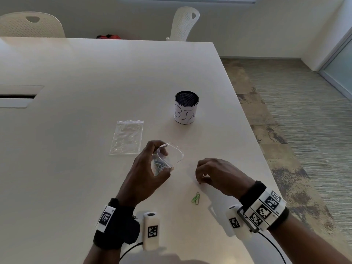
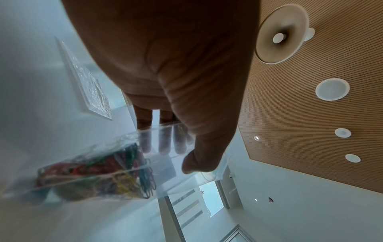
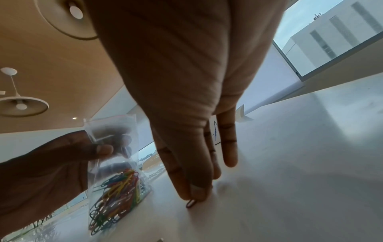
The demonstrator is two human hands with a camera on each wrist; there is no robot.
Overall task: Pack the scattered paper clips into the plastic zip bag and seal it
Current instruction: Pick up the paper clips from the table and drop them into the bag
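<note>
My left hand [image 1: 167, 161] holds a clear plastic zip bag [image 1: 174, 152] upright above the white table, thumb and fingers keeping its mouth open. Several coloured paper clips [image 2: 124, 176] lie bunched in the bag's bottom [image 3: 114, 193]. To its right, my right hand [image 1: 200, 181] reaches down to the table. Its thumb and forefinger [image 3: 194, 194] pinch a small dark paper clip [image 3: 191, 203] that lies on the surface. Two green paper clips [image 1: 196, 198] lie on the table just in front of the right hand.
A second, empty zip bag [image 1: 127, 137] lies flat beyond the left hand. A black mesh cup labelled BIN [image 1: 186, 107] stands farther back. The table's right edge [image 1: 253, 141] runs close to the right hand. Two white chairs stand behind the table.
</note>
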